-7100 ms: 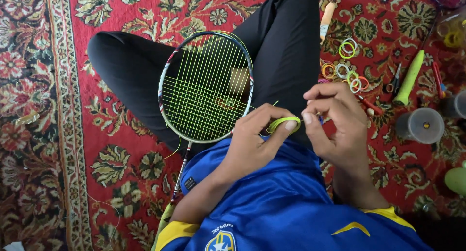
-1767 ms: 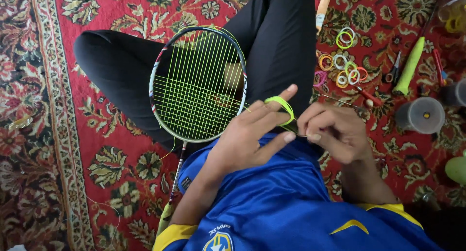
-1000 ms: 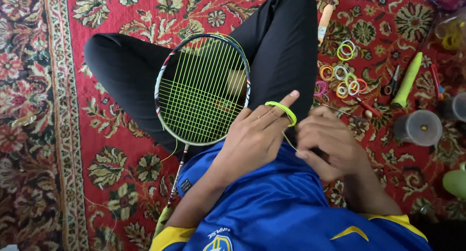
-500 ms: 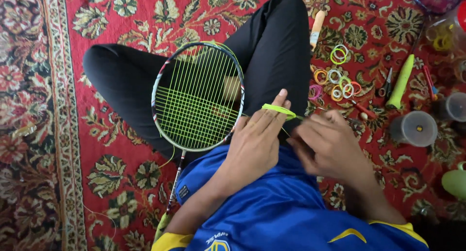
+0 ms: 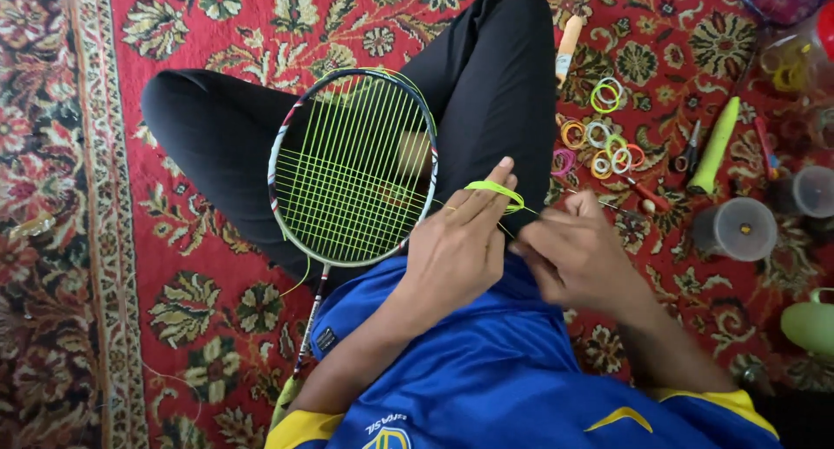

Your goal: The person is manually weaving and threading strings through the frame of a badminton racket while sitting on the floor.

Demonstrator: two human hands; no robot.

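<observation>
Yellow-green string coil (image 5: 493, 189) | lies flat, long axis left-right | both hands pinching it: left hand (image 5: 456, 245), right hand (image 5: 578, 258)

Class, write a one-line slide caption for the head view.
Seated on a red carpet, left hand and right hand handle yellow-green string beside a badminton racket.

No signs or screens in view. One small black label (image 5: 326, 339) sewn at the hem of the blue shirt (image 5: 486, 371), rectangular, beside the racket shaft (image 5: 310, 314). A white-and-yellow crest (image 5: 388, 434) sits at the shirt's bottom edge, partly cut off.
</observation>
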